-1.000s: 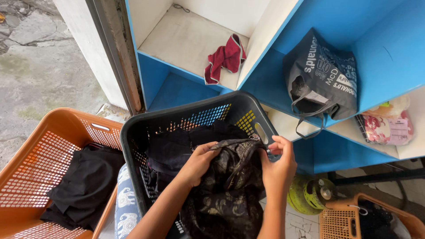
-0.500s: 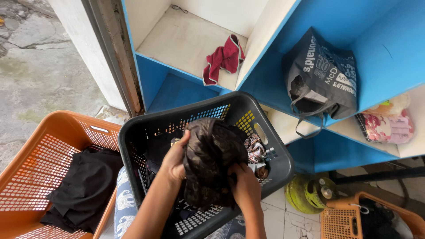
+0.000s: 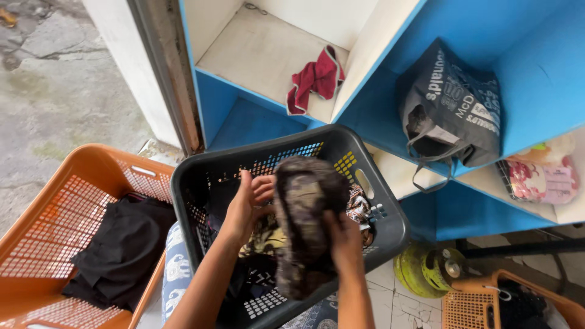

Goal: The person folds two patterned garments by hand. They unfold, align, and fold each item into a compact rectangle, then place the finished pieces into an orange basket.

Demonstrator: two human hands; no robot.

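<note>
— What took up most of the view?

— A blue shelf unit [image 3: 469, 36] with pale boards filled the top. A red cloth [image 3: 314, 79] lay in one compartment, a dark tote bag [image 3: 454, 109] sat in the next, and a pink packet [image 3: 539, 180] lay further right.

— And below it?

— A black laundry basket [image 3: 201, 183] stood in the middle, with dark and patterned clothes inside. An orange basket [image 3: 67, 201] sat just beside it on the left, holding a black garment [image 3: 119, 250]. A second orange basket [image 3: 472, 307] showed at the lower right, near a green canister [image 3: 423, 274].

— Where was the piece being handled?

— The dark mottled garment [image 3: 304, 207] was bunched into a roll, held over the black basket, above the other clothes.

— How were the hands?

— The left hand [image 3: 247, 201] was against the roll's left side, fingers raised and loosely curled, thumb side toward the cloth. The right hand [image 3: 344, 240] gripped the lower right of the roll, fingers wrapped over the fabric.

— Was the left hand clamping it?

— I could not tell; it touched the cloth, but the grip was hidden.
</note>
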